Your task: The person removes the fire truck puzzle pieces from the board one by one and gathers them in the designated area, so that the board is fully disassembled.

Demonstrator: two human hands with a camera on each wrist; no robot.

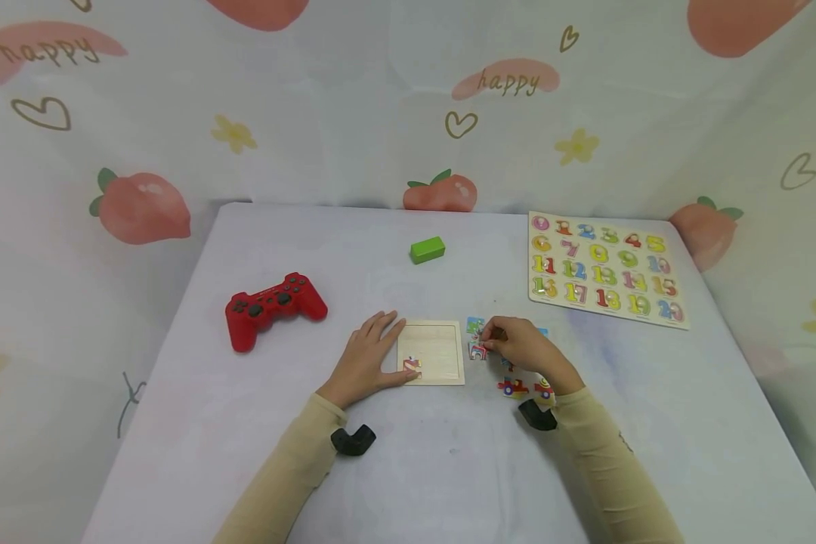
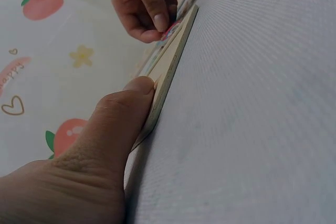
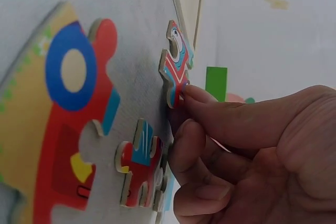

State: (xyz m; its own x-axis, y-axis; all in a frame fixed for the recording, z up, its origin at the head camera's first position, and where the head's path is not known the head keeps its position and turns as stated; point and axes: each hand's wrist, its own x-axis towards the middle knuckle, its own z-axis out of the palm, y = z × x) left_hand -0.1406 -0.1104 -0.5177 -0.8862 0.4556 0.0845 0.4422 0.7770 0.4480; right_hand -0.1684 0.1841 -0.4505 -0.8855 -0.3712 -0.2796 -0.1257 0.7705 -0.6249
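Observation:
My left hand [image 1: 363,364] lies spread on the left side of a square wooden puzzle tray [image 1: 442,344]. Its thumb [image 2: 123,108] presses the tray's near edge. One red-and-white puzzle piece [image 1: 412,364] sits in the tray's near left corner. Just right of the tray, my right hand [image 1: 525,346] pinches a red, white and blue jigsaw puzzle piece [image 3: 177,69] between thumb and index finger. That piece is at the table surface, partly tilted up. More loose pieces lie around this hand, including a red one with a blue wheel [image 3: 68,114] and a smaller red-and-blue one [image 3: 140,161].
A red game controller [image 1: 275,308] lies to the left. A green block [image 1: 427,250] stands behind the tray. At the back right is a number board [image 1: 608,270] with colourful numerals. Patterned cloth [image 1: 340,98] hangs behind the white table [image 1: 415,483].

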